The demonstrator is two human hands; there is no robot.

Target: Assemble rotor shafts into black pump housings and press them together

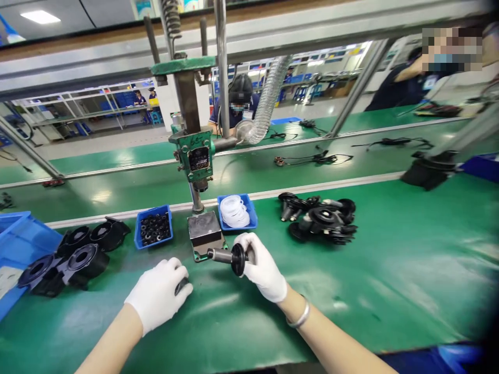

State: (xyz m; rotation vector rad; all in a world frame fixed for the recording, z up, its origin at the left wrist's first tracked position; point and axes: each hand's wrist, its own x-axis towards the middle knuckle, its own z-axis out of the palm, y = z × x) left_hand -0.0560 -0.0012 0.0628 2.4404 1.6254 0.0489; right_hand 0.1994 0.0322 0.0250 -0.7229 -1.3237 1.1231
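White gloves cover both of my hands. My left hand [162,291] is closed around a small dark part [181,285] just above the green table; the fingers hide most of it. In front of the press, my right hand [263,267] grips a black disc with a grey shaft [238,258], and the shaft points left. Right behind that shaft is the metal block [205,228] of the press base. A blue bin [137,240] of small black rings lies beyond my left hand. Another blue bin [254,221], with white rings in it, is behind my right hand.
The green press head [194,156] hangs over the block. Several black housings [80,262] lie at left, beside a large blue crate [23,234]. A pile of black discs with shafts [323,221] is at right. Cables [319,158] lie farther back, where co-workers are present.
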